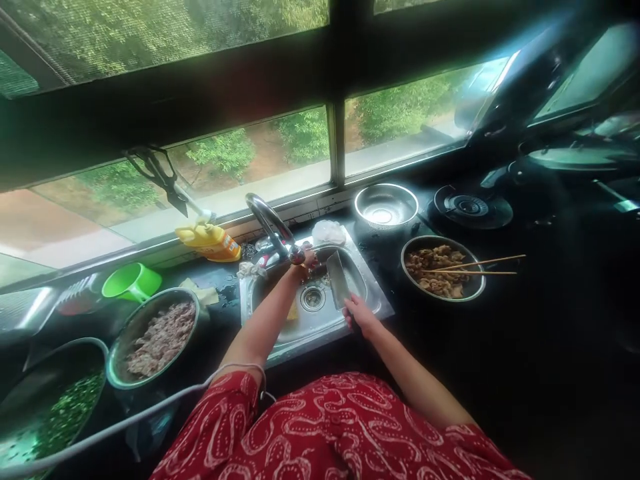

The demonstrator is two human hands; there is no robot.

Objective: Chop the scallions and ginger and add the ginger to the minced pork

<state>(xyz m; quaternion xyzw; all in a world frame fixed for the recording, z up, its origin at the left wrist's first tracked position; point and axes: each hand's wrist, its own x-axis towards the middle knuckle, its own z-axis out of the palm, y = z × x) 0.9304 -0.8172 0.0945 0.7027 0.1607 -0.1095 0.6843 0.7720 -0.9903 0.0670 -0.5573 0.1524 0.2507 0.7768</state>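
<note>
"Steel filled the right hand [356, 312], didn't it?"

"Yes, its fingers were closed round the handle of a cleaver [339, 283]. The blade pointed away from the body, tilted over the right side of the basin; I couldn't tell whether it touched the metal."

"And the left hand [307, 260]?"

"Up by the spout of the tap [265, 213], partly hidden behind it. Whether those fingers were open, or gripping something, I couldn't tell."

"So which step was in hand?"

"Rinsing the blade, I'd have judged, from how both hands met at the sink [371, 280], though I couldn't make out any running water."

"What did the next move call for?"

"A firm right grip, the flat of the blade turned toward the spout, and the left fingers kept off the edge. A yellow sponge [292, 312] lay in the basin, left of the drain [313, 299], within reach if scrubbing was needed."

"And farther out?"

"A clear plastic bag [329, 233] sat on the sink's back corner. To the right, on the black table [229, 293], stood a bowl of browned meat [435, 261], with chopsticks [500, 272] lying across its rim, and a shiny metal bowl [387, 205] behind it. To the left were a yellow bottle [215, 244], a green mug [133, 280], a bowl of pale meat [163, 340] and, nearest the body, a wide vessel of chopped greens [75, 403]."
</note>
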